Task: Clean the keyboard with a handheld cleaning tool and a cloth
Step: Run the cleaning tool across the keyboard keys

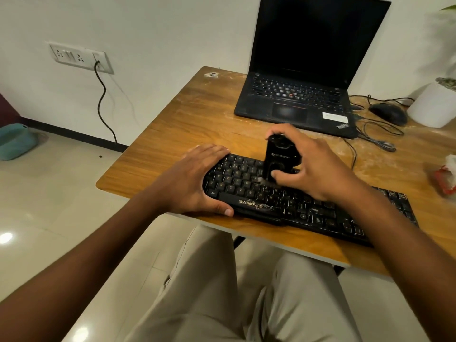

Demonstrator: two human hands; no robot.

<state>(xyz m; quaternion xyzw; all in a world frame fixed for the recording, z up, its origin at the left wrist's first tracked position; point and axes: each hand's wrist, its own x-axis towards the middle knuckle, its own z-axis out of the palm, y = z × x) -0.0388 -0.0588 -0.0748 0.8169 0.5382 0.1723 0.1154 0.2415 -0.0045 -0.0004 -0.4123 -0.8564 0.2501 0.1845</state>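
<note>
We look down on a pale tiled floor [44, 198] and a white wall [158, 28] with a socket strip [80, 57], from which a black cable [102, 104] hangs to the skirting. A wooden desk [187, 124], its top streaked with pale dust, fills the middle. At its back stands an open black laptop [308, 70] with a dark screen; beside it lie a black mouse [388, 113] and tangled cords, then a white pot [434, 104] cut off by the right edge.

The black keyboard [308, 208] lies slantwise near the desk's front edge, with pale specks among the keys. Our left hand [195, 178] grips its left end, fingers over the far edge and thumb curled on the near edge. Our right hand [313, 166] grips the black cleaning tool [280, 156], upright, its lower end on the keys at mid-keyboard.

The tool's tip is too dark to make out. A red and white bundle [446, 176] at the right edge is cut off; we cannot tell what it is.
</note>
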